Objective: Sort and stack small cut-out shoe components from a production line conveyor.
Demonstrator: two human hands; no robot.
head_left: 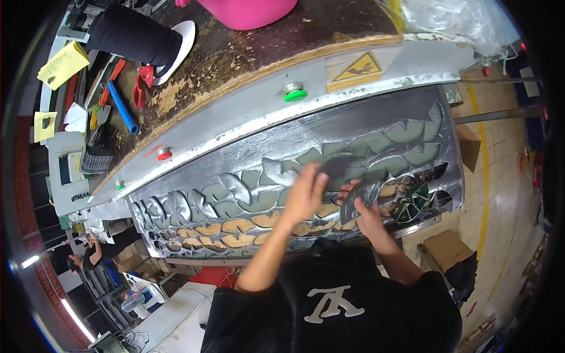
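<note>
Both my hands are over a long bed covered in dark shiny sheet (282,132), which has rows of curved cut-outs. My left hand (306,191) pinches a dark curved cut piece (337,167) between thumb and fingers. Close beside it, my right hand (366,215) grips a second dark, shiny curved piece (364,197), fingers behind it and thumb in front. Grey-green layers show in the far cut-outs (400,134), and tan ones in the near cut-outs (259,221). A green-black angular frame-like object (412,203) lies right of my right hand.
Beyond the bed runs a grey machine beam (235,112) with a green button (295,94) and a red button (164,154). On the worn board behind are a black thread cone (135,35), red scissors (140,88) and a pink container (250,12). Another person (97,250) is far left.
</note>
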